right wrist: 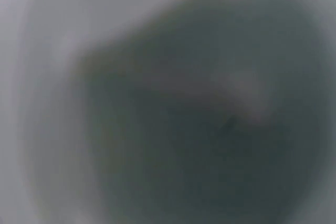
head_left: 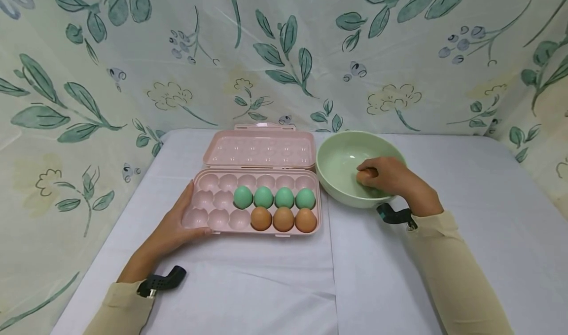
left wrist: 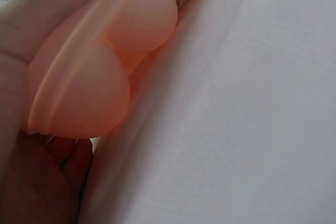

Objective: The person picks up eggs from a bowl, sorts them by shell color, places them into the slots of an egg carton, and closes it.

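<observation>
A pink plastic egg carton (head_left: 205, 198) lies with its lid (head_left: 259, 149) folded back. Several green eggs (head_left: 264, 197) fill the right part of its middle row, and three brown eggs (head_left: 283, 219) sit at the right of the front row. My left hand (head_left: 170, 234) grips the carton's left end, thumb along the front edge; the left wrist view shows the rounded cups (left wrist: 86, 90) close to the palm. Inside a light green bowl (head_left: 330, 165), my right hand (head_left: 392, 174) holds a brown egg (head_left: 365, 177), partly hidden by the fingers. The right wrist view is too blurred to read.
The bowl stands close against the carton's right side, its rim rising above it. A white cloth (head_left: 248, 285) covers the table, with a crease running front to back. Behind hangs a leaf-patterned curtain (head_left: 284, 98).
</observation>
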A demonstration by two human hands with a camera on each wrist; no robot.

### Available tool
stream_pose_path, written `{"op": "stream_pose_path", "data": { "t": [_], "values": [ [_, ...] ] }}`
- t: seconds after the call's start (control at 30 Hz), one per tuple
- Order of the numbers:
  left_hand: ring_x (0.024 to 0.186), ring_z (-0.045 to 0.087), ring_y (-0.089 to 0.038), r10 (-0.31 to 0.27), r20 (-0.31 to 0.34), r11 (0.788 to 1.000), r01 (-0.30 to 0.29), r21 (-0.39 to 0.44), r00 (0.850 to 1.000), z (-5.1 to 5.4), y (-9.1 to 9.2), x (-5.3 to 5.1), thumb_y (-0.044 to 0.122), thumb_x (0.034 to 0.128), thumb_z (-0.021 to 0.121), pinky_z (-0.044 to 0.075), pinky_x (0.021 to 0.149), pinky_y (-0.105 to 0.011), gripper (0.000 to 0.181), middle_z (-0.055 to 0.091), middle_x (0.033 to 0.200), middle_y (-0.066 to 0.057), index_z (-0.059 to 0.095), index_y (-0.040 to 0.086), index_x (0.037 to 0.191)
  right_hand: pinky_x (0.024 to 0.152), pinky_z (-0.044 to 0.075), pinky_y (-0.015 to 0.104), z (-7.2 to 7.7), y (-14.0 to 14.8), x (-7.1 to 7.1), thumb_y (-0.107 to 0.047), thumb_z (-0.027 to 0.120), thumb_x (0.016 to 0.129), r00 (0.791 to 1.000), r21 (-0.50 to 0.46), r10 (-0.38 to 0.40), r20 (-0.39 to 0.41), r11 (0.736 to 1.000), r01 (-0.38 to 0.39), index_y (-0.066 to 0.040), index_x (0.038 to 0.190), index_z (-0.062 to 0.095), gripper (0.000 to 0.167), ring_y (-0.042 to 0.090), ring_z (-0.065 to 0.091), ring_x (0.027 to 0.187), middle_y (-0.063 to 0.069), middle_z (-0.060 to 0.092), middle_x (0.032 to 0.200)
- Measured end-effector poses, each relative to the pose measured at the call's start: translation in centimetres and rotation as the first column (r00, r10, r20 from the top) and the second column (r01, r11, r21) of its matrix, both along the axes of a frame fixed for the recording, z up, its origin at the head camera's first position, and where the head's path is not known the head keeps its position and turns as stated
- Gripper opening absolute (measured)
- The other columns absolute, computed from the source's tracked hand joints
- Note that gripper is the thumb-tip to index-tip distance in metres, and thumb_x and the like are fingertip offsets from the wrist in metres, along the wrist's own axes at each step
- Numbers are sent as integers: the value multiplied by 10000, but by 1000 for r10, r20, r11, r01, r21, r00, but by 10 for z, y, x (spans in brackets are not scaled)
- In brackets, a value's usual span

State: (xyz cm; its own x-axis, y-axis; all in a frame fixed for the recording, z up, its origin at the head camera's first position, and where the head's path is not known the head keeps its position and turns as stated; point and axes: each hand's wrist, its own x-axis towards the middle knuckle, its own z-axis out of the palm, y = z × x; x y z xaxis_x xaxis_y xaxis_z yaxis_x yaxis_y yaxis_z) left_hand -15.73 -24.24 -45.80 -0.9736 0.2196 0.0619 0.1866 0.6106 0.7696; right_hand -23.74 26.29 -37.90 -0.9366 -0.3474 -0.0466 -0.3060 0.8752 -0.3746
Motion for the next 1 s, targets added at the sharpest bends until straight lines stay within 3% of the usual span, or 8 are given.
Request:
{"op": "stream_pose_path", "data": {
  "t": [0.53, 0.77, 1.0],
  "values": [
    [1462, 131, -304, 7, 7, 1000, -7, -16, 1000, 2, 1, 3, 384, 667, 867, 210, 1075, -664, 1256, 58, 1619, 55, -17, 322, 1556, 912, 444, 492, -2, 2, -2, -112, 688, 869, 999, -49, 2, -40, 999, -4, 24, 1150, 676, 312, 343, 565, 1037, 202, 665, 1111],
    [1462, 130, -313, 15, -1, 999, -15, -32, 1000, 2, 2, 5, 396, 668, 863, 221, 1069, -665, 1257, 51, 1619, 51, -24, 318, 1555, 860, 470, 459, -3, 2, -2, -106, 688, 870, 996, -99, 15, -88, 995, -24, 32, 1125, 680, 290, 309, 583, 963, 167, 677, 1045],
    [1461, 133, -309, 12, -8, 999, -12, -29, 1000, 2, 3, 4, 383, 664, 868, 217, 1077, -657, 1258, 53, 1618, 53, -19, 327, 1554, 882, 492, 468, -2, 3, -3, -98, 686, 882, 989, -145, 32, -143, 988, -53, 29, 1120, 677, 271, 319, 621, 990, 148, 682, 1021]
  ]
}}
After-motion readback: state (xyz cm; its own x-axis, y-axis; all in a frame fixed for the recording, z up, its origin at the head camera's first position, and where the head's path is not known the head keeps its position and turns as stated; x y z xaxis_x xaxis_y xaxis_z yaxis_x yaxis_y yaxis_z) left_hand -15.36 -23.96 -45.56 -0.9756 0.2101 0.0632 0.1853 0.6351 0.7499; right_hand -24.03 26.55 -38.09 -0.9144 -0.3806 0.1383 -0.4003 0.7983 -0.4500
